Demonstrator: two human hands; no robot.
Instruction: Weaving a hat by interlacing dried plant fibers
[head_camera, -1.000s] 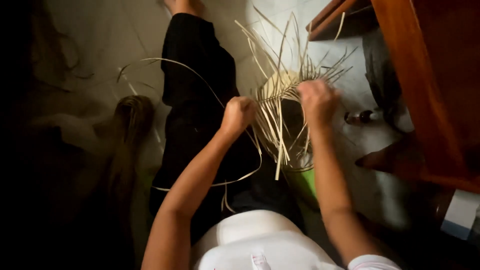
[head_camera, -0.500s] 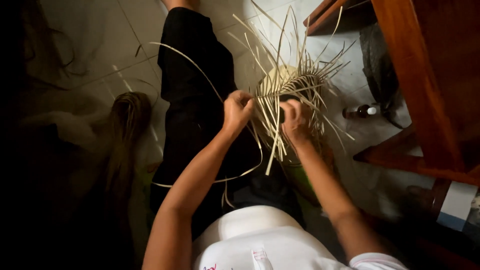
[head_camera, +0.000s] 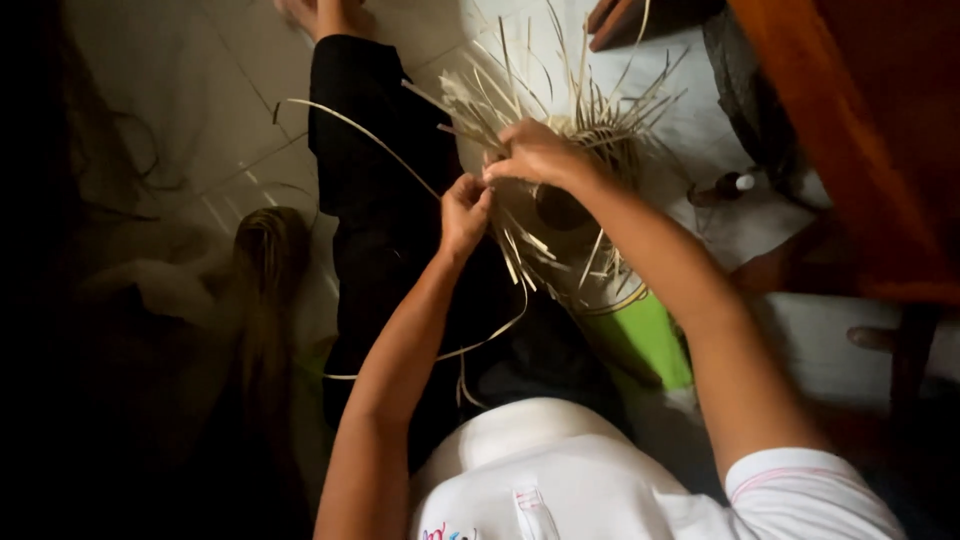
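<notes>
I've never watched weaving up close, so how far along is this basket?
The lower part of the basket looks woven tight around a green form. In hand: the left hand pinches a long thin strip while the right hand grips the strands at the rim. Left to do: many loose strands stick out unwoven at the top, so the rim seems unfinished.

- White short-sleeved shirt (head_camera: 560, 480), small coloured markings near its lower edge (too small to make out).
- Black trousers (head_camera: 380, 200) above the shirt.
- Bare forearms and foot.
</notes>
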